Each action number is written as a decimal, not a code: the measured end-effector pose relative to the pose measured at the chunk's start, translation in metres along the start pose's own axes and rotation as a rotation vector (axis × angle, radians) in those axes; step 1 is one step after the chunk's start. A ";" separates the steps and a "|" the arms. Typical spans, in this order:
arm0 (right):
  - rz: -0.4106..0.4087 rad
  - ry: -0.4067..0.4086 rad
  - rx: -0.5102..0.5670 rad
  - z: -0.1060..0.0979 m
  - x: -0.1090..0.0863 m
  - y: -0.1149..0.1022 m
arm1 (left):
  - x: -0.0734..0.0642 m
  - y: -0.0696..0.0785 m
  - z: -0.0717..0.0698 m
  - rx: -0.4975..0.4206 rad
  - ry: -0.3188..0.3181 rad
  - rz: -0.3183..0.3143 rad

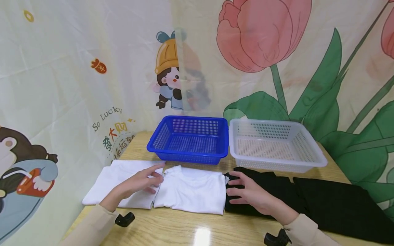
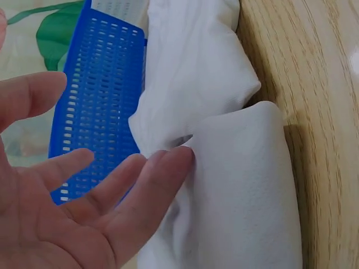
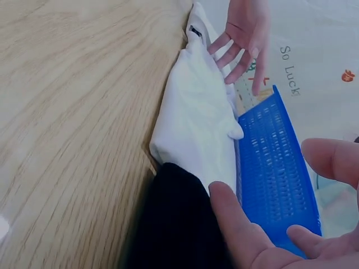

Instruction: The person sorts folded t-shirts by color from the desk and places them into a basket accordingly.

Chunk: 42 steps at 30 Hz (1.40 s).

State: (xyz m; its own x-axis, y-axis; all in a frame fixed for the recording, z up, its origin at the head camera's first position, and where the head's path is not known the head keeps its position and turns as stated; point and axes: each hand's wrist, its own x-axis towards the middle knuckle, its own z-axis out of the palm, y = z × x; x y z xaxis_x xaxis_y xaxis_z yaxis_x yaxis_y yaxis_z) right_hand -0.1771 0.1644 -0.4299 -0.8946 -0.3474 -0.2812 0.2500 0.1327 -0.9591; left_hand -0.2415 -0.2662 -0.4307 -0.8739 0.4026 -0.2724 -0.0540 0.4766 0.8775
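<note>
Two folded white garments lie side by side on the table: a plain white one at the left and a white T-shirt with a visible neckline in the middle. My left hand hovers over the seam between them, fingers spread and holding nothing; in the left wrist view its fingertips overlap the edge of the folded white cloth. To the right lie two folded black garments, the nearer black one and the outer black one. Over the nearer one's left edge is my right hand, fingers loosely bent and without anything in them.
Behind the clothes stand a blue plastic basket and a white plastic basket, side by side with nothing in them. The wooden table extends in front. A printed curtain hangs behind and to the left.
</note>
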 end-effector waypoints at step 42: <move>0.066 -0.034 0.011 0.029 0.032 0.000 | 0.024 0.001 0.019 0.011 -0.037 -0.099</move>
State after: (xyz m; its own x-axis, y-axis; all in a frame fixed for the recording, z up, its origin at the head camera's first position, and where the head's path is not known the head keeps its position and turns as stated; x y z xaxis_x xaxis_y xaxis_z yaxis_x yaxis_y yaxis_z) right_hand -0.1951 0.1262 -0.4404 -0.8630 -0.3694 -0.3446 0.3123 0.1459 -0.9387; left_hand -0.2536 -0.2415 -0.4435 -0.8460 0.3815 -0.3726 -0.1342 0.5239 0.8411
